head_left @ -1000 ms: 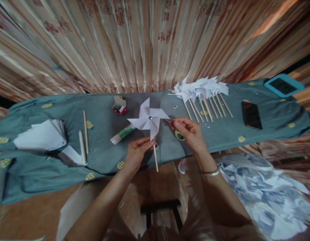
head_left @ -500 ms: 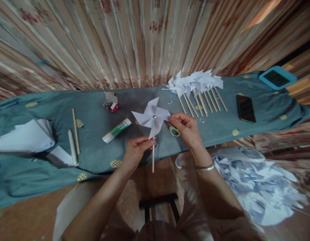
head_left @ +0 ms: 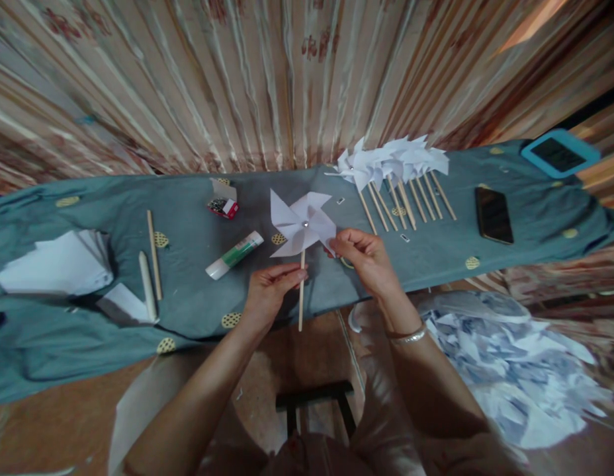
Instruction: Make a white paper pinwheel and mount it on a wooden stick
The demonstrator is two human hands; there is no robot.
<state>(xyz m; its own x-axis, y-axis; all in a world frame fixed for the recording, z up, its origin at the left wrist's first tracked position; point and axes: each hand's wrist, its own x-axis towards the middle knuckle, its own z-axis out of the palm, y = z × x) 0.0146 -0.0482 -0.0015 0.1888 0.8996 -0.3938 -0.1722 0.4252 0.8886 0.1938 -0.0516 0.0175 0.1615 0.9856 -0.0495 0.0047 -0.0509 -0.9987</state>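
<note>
A white paper pinwheel [head_left: 306, 225] with a silver pin at its centre stands upright before me on a thin wooden stick [head_left: 301, 307]. My left hand [head_left: 271, 289] pinches that stick just below the blades. With thumb and fingertips, my right hand [head_left: 364, 259] grips the tip of the right-hand blade. Behind the right fingers, scissors with a yellow-green handle [head_left: 347, 263] are mostly hidden. To the left of the pinwheel lies a green-and-white glue stick [head_left: 234, 255], and beyond it an open red-and-white box of pins [head_left: 223, 207].
Finished pinwheels [head_left: 391, 162] lie in a row at the back right. A phone [head_left: 494, 215] and a blue-framed timer [head_left: 560, 153] are farther right. On the left are stacked paper [head_left: 56, 264], a wooden stick [head_left: 155, 256] and a pale rod [head_left: 147, 285]. A bag of paper pieces [head_left: 525, 370] sits below right.
The pinwheel's blades have turned on the pin, and the right hand is at a blade tip slightly lower. The left hand still grips the stick. The view has shifted a little.
</note>
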